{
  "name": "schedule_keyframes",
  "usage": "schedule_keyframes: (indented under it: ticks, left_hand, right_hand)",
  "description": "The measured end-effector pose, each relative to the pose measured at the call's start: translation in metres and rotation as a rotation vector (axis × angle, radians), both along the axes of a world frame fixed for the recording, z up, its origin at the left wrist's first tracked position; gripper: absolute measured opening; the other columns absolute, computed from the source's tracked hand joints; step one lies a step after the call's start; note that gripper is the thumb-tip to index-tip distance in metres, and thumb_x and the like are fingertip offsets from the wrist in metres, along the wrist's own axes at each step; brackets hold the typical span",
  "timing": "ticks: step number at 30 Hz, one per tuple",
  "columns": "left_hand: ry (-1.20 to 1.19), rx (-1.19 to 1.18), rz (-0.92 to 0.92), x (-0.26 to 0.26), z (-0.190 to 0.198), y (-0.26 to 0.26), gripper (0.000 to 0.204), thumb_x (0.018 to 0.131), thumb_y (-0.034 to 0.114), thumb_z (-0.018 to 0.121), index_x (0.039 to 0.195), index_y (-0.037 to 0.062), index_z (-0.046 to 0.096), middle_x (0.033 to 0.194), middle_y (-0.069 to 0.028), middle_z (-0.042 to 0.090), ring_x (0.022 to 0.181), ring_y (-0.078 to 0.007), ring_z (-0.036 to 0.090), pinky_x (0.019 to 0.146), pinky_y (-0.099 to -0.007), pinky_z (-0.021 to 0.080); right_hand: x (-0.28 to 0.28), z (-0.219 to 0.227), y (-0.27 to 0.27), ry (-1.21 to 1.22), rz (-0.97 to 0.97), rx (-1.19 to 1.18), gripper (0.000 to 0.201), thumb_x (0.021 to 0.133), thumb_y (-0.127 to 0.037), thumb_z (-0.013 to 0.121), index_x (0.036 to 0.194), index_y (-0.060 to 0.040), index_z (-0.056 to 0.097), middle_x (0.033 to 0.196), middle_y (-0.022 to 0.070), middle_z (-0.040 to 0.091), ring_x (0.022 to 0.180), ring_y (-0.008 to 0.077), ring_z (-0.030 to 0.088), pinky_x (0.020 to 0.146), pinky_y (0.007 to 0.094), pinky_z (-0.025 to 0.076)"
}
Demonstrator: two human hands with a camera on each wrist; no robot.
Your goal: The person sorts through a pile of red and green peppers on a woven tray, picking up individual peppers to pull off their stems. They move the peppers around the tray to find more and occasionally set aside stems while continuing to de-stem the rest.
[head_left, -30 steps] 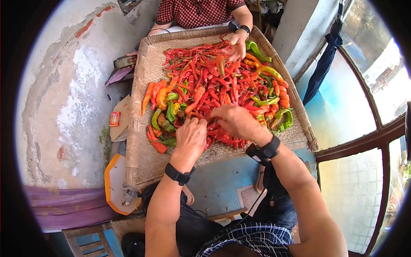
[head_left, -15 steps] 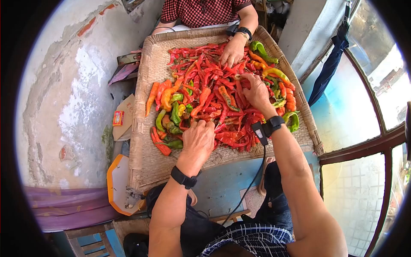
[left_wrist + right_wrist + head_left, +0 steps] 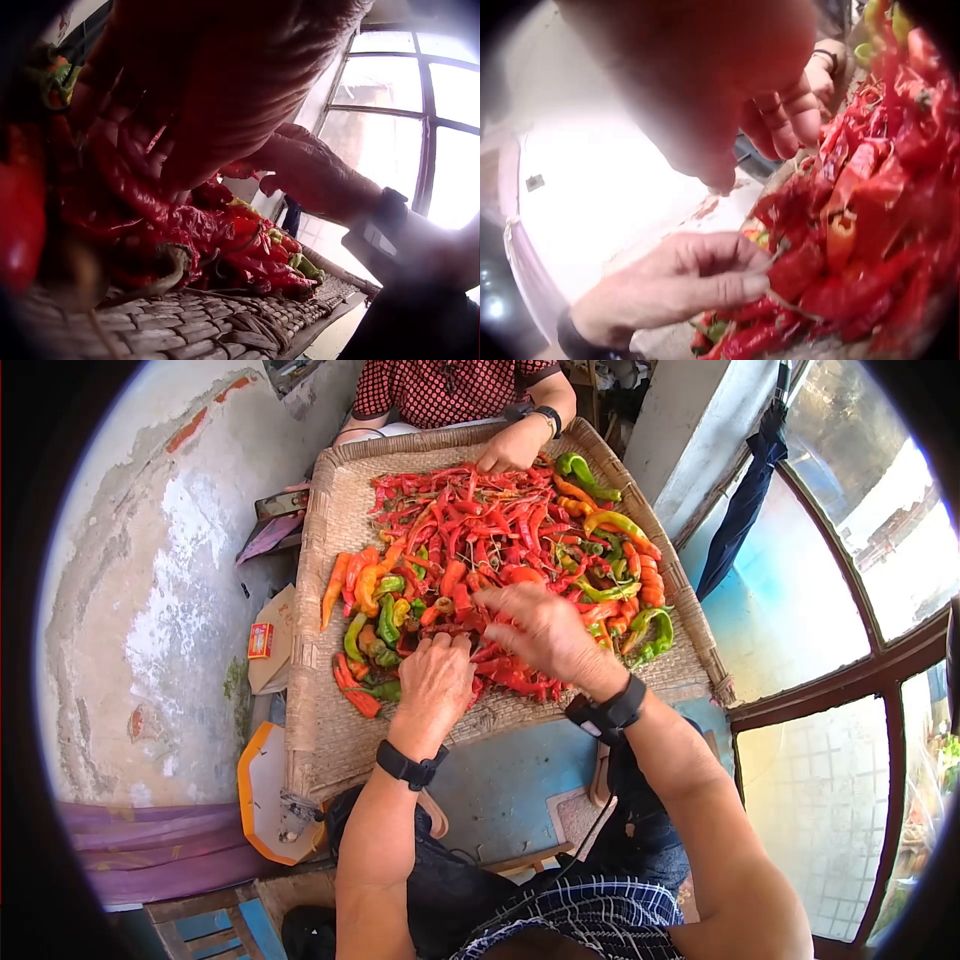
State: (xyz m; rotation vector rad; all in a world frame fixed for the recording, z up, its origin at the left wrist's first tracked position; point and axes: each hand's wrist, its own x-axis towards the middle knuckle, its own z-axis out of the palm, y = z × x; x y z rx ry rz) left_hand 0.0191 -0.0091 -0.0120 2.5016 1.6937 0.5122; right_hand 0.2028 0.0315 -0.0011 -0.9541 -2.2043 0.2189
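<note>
Red chili peppers [image 3: 490, 525], many of them wrinkled, lie heaped in a square woven tray [image 3: 345, 755]. At the heap's near side, my left hand [image 3: 435, 680] has its fingertips down among the peppers. The right wrist view shows its thumb and fingers pinching a red chili pepper [image 3: 799, 270] near the stem. Just above the heap, to the right, hovers my right hand [image 3: 545, 630], slightly blurred. Its thumb and fingers [image 3: 784, 124] are apart, with nothing between them. In the left wrist view, the left palm [image 3: 225, 82] covers much of the heap.
Across the tray another person's hand [image 3: 512, 445] touches the far peppers. Green peppers [image 3: 652, 638] lie along the right side, orange ones [image 3: 335, 590] at the left. A wall [image 3: 180, 610] stands left, a framed window [image 3: 820, 780] right. Beside the tray is an orange-edged box [image 3: 265, 780].
My right hand reached right over the heap, then came back toward the left hand. The left hand stayed at the near side. The other person's hand lowered onto the peppers and drew back.
</note>
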Motion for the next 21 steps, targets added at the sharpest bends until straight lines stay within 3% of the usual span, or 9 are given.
schedule_keyframes:
  ticks: [1,2,3,4,6,8,12,14,21]
  left_hand:
    - [-0.003,-0.003,0.001,0.001,0.0,-0.001,0.022,0.076,0.014,0.069,0.09,0.0022,0.058,0.088,-0.0148,0.06,0.088,-0.0331,0.06,0.073,-0.0422,0.05]
    - [0.001,0.002,0.002,0.0,-0.001,-0.001,0.022,0.076,0.015,0.069,0.09,0.0023,0.058,0.087,-0.0147,0.06,0.088,-0.0329,0.06,0.073,-0.0419,0.05]
    - [0.008,0.013,0.004,-0.002,-0.001,-0.001,0.022,0.077,0.015,0.069,0.09,0.0024,0.057,0.086,-0.0146,0.06,0.088,-0.0327,0.06,0.073,-0.0417,0.05]
    - [0.009,0.013,0.01,-0.004,0.0,-0.001,0.022,0.077,0.015,0.069,0.09,0.0024,0.057,0.086,-0.0146,0.06,0.088,-0.0327,0.06,0.073,-0.0417,0.05]
    - [0.009,-0.011,0.004,-0.004,0.0,-0.001,0.022,0.078,0.016,0.068,0.09,0.0028,0.057,0.086,-0.0143,0.059,0.087,-0.0323,0.06,0.074,-0.041,0.05]
    - [0.016,-0.023,0.014,-0.004,-0.001,0.0,0.022,0.079,0.017,0.068,0.091,0.003,0.057,0.086,-0.0141,0.06,0.087,-0.0321,0.06,0.074,-0.0405,0.05]
    - [0.004,-0.006,0.008,-0.004,-0.002,0.004,0.022,0.079,0.017,0.068,0.091,0.0028,0.057,0.087,-0.0147,0.06,0.087,-0.0322,0.06,0.074,-0.0408,0.05]
    - [0.004,-0.01,0.005,-0.002,-0.002,0.002,0.022,0.079,0.017,0.068,0.092,0.0027,0.057,0.087,-0.015,0.06,0.087,-0.0323,0.06,0.074,-0.0409,0.05]
    - [-0.126,0.033,-0.002,0.001,-0.002,0.004,0.031,0.075,0.009,0.069,0.098,0.0031,0.049,0.088,-0.0167,0.06,0.086,-0.0349,0.06,0.071,-0.042,0.05]
  right_hand:
    - [0.009,0.003,0.009,0.11,-0.037,0.021,0.031,0.08,-0.015,0.067,0.11,-0.0083,0.063,0.095,0.0137,0.066,0.09,0.0301,0.063,0.074,0.0377,0.053]
    - [0.018,0.006,0.012,0.213,-0.15,-0.193,0.024,0.079,-0.015,0.067,0.102,-0.0074,0.066,0.09,0.0148,0.066,0.087,0.0314,0.063,0.074,0.0388,0.053]
    - [0.031,0.004,0.023,0.132,-0.295,-0.203,0.018,0.08,-0.014,0.066,0.097,-0.0071,0.067,0.088,0.0143,0.065,0.086,0.0305,0.063,0.073,0.0409,0.052]
    - [0.053,-0.008,0.042,-0.03,-0.337,0.06,0.02,0.08,-0.012,0.064,0.099,-0.0077,0.065,0.088,0.0146,0.064,0.086,0.0315,0.062,0.073,0.0421,0.052]
    - [0.073,-0.019,0.05,-0.288,-0.724,0.097,0.027,0.081,-0.016,0.062,0.107,-0.009,0.059,0.095,0.0163,0.061,0.091,0.0356,0.06,0.073,0.0443,0.052]
    - [0.083,-0.028,0.053,-0.443,-0.807,-0.012,0.022,0.082,-0.016,0.06,0.103,-0.0085,0.06,0.092,0.0155,0.062,0.087,0.0355,0.061,0.07,0.0461,0.052]
    - [0.078,-0.028,0.061,-0.433,-0.692,-0.168,0.019,0.081,-0.01,0.057,0.099,-0.0081,0.061,0.09,0.0153,0.062,0.082,0.0354,0.062,0.068,0.0458,0.052]
    - [0.067,-0.033,0.06,-0.163,-0.485,0.008,0.02,0.079,-0.006,0.055,0.098,-0.0088,0.062,0.089,0.0153,0.062,0.078,0.0351,0.063,0.068,0.0443,0.052]
    - [0.005,-0.041,0.03,0.013,-0.162,-0.136,0.024,0.077,-0.001,0.057,0.099,-0.0058,0.064,0.09,0.0148,0.064,0.088,0.0339,0.062,0.078,0.0392,0.051]
